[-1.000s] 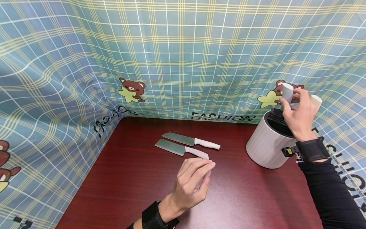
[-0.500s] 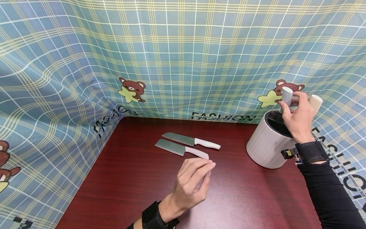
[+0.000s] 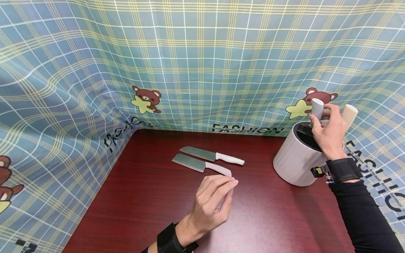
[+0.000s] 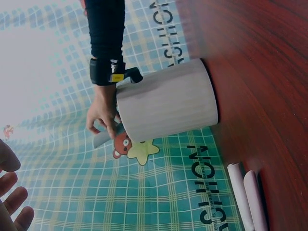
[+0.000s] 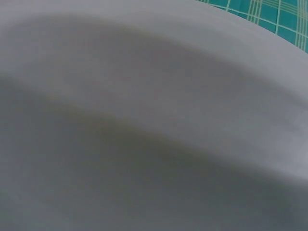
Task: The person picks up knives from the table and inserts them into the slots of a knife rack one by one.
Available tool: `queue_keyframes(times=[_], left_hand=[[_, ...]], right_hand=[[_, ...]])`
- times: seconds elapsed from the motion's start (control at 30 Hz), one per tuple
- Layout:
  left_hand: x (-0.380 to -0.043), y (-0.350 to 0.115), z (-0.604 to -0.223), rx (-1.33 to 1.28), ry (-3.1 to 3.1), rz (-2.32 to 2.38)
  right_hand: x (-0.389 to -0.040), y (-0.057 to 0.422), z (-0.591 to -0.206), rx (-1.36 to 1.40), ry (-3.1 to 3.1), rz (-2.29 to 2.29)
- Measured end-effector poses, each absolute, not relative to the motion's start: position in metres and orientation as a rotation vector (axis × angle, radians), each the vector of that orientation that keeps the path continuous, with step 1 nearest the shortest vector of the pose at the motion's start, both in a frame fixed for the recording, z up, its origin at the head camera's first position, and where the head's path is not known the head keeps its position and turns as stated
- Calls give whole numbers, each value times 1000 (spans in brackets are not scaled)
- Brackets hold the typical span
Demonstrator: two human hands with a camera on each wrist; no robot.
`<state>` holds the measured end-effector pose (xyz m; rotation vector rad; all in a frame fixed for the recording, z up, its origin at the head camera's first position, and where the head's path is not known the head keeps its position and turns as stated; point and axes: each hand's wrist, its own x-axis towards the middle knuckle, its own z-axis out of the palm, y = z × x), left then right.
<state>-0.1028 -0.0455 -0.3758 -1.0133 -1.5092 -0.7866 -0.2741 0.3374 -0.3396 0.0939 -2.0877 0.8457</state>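
At the right of the head view, my right hand [image 3: 330, 131] pinches the light grey handle [image 3: 316, 110] of what looks like a knife, upright at the mouth of a white round knife block [image 3: 295, 161]. Its blade is hidden inside the block. A cream handle [image 3: 349, 114] stands behind that hand. My left hand [image 3: 212, 203] holds nothing, its fingers loosely bent above the table just in front of a cleaver [image 3: 190, 162] with a pale pink handle. Behind the cleaver lies a white-handled knife [image 3: 199, 153]. The right wrist view is filled by a blurred pale surface.
The dark red wooden table [image 3: 142, 196] meets a blue checked cloth [image 3: 202, 70] at the back and sides. Both loose knives lie flat near the table's middle, blades pointing left. In the left wrist view, their handles [image 4: 248, 197] show at the lower right.
My right hand has moved down slightly, and the grey handle has sunk lower toward the block. The left hand and the two knives on the table have stayed put.
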Motion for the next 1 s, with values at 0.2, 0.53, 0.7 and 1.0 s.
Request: queue_keyframes(times=[0.2, 0.53, 0.7, 1.0], left_hand=[[-102, -45, -377, -1007, -1514, -791], [-102, -46, -379, -1001, -1525, -796], [-102, -46, -379, -1003, -1524, -795], [-102, -47, -378, -1007, -1522, -792]], right_hand=[[-274, 338, -343, 82, -2086, 835], [-276, 336, -344, 81, -2087, 806], [-275, 331, -341, 92, -2079, 820], [-276, 325, -336, 152, -2070, 797]])
